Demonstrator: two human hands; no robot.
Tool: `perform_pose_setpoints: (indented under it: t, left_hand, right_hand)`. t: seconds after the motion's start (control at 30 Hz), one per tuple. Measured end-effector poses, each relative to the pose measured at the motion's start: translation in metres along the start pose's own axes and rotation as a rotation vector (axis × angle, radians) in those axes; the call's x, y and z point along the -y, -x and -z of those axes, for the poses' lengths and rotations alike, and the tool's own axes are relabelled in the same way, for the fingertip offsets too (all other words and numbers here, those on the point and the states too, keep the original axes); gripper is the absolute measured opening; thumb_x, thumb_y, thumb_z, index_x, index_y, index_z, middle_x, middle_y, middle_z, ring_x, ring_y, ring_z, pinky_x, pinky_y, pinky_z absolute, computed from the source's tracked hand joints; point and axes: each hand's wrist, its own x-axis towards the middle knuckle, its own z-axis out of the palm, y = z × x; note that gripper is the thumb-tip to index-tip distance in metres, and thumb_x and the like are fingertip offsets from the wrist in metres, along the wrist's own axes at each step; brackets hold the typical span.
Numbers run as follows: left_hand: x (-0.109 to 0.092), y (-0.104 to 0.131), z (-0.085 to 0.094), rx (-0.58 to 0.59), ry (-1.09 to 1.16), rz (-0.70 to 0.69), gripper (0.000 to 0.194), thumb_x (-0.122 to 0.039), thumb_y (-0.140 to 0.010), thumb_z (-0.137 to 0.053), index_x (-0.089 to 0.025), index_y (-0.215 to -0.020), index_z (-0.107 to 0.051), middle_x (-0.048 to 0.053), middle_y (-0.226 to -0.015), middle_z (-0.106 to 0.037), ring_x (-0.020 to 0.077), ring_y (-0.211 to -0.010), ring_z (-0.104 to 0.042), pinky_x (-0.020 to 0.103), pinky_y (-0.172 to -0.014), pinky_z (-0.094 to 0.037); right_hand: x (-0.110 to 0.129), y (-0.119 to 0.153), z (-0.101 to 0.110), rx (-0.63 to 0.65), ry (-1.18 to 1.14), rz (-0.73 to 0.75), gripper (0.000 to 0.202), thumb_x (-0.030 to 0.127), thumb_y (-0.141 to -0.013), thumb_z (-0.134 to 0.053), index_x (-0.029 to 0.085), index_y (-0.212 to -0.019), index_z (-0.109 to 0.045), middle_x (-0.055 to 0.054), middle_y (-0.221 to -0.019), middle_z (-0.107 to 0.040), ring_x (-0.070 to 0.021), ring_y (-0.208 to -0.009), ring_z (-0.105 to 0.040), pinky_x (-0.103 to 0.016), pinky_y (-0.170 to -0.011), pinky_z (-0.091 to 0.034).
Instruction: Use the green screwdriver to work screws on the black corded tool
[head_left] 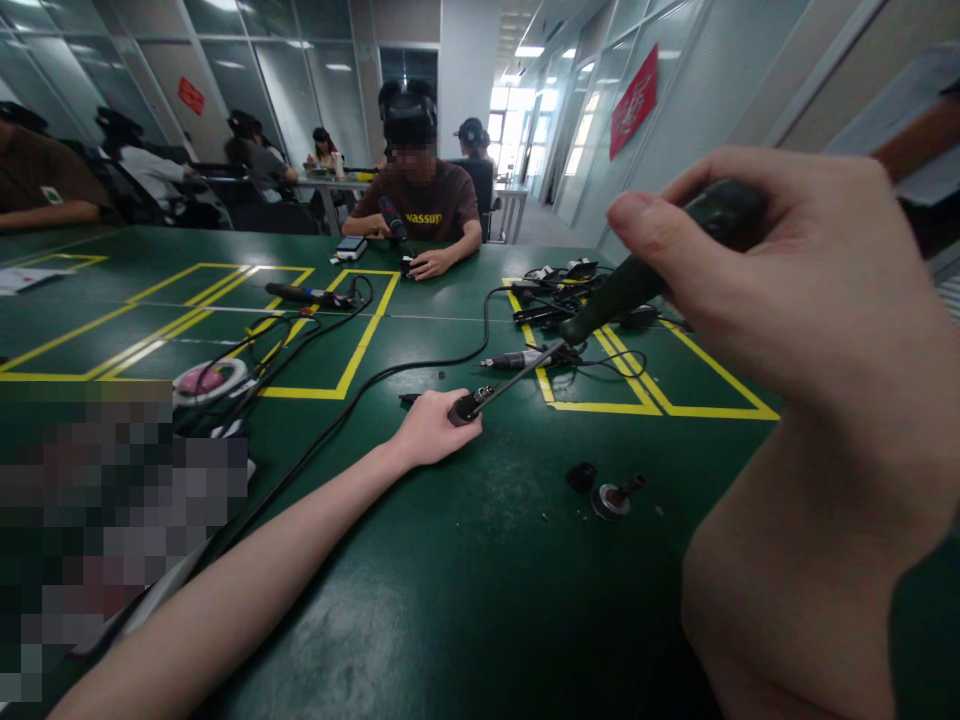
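Head view: over the green table (480, 580), the left hand (429, 432) squeezes a black tool (463, 411), seemingly to keep it still, while the right hand (817, 270) grips a screwdriver (616, 296) pointed at that tool's end.

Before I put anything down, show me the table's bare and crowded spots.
The widest bare patch of table lies between the left forearm and the round part, tiny specks aside. A smaller one sits between the left yellow tape and the long black cable. Crowded: at right, the cable heap; at left, around the white ring.
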Motion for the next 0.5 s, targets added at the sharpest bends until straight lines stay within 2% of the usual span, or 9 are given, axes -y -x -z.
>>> perform_pose_setpoints:
  t: [0.13, 0.23, 0.3, 0.43, 0.5]
  left_hand:
    - [-0.0012, 0.0002, 0.0008, 0.005, 0.005, -0.002, 0.028, -0.026, -0.083, -0.063, -0.021, -0.064, -0.044, -0.005, -0.058, -0.045, 0.0114, -0.057, -0.042, 0.026, -0.062, -0.031]
    - [-0.0013, 0.0004, 0.0009, 0.004, 0.007, -0.008, 0.028, -0.027, -0.084, -0.063, -0.021, -0.063, -0.044, -0.005, -0.058, -0.044, 0.0112, -0.057, -0.042, 0.026, -0.061, -0.031]
    - [-0.0006, 0.0003, 0.0005, 0.006, 0.008, -0.010, 0.028, -0.027, -0.084, -0.063, -0.021, -0.064, -0.044, -0.006, -0.058, -0.044, 0.0110, -0.056, -0.041, 0.026, -0.061, -0.031]
    - [0.0017, -0.0006, -0.0011, -0.001, 0.003, 0.001, 0.028, -0.027, -0.083, -0.064, -0.021, -0.064, -0.044, -0.006, -0.057, -0.043, 0.0105, -0.056, -0.040, 0.025, -0.061, -0.030]
    - [0.0023, -0.0009, -0.0016, -0.003, 0.000, 0.004, 0.029, -0.027, -0.083, -0.064, -0.021, -0.063, -0.044, -0.006, -0.057, -0.043, 0.0103, -0.056, -0.040, 0.025, -0.060, -0.030]
  right_hand:
    - [0.0014, -0.0012, 0.0005, 0.016, -0.034, -0.042, 0.015, 0.032, -0.084, -0.072, 0.023, -0.075, -0.063, 0.002, -0.066, -0.054, -0.0148, -0.068, -0.059, -0.030, -0.061, -0.043]
    - [0.0022, -0.0031, 0.0005, 0.015, -0.001, -0.032, 0.006, 0.021, -0.078, -0.068, 0.023, -0.082, -0.063, 0.002, -0.078, -0.062, -0.0127, -0.069, -0.057, -0.029, -0.063, -0.044]
    - [0.0008, -0.0031, 0.0002, 0.007, 0.020, -0.013, 0.009, 0.025, -0.080, -0.070, 0.023, -0.082, -0.062, 0.001, -0.080, -0.062, -0.0133, -0.070, -0.057, -0.029, -0.065, -0.045]
    - [-0.0033, -0.0005, 0.0003, 0.024, 0.036, -0.006, 0.033, 0.050, -0.095, -0.066, 0.022, -0.078, -0.063, -0.001, -0.072, -0.056, -0.0163, -0.070, -0.057, -0.031, -0.063, -0.041]
    - [-0.0027, 0.0000, 0.0010, 0.035, 0.041, -0.039, 0.033, 0.048, -0.097, -0.066, 0.021, -0.078, -0.065, 0.000, -0.071, -0.056, -0.0164, -0.070, -0.059, -0.030, -0.063, -0.040]
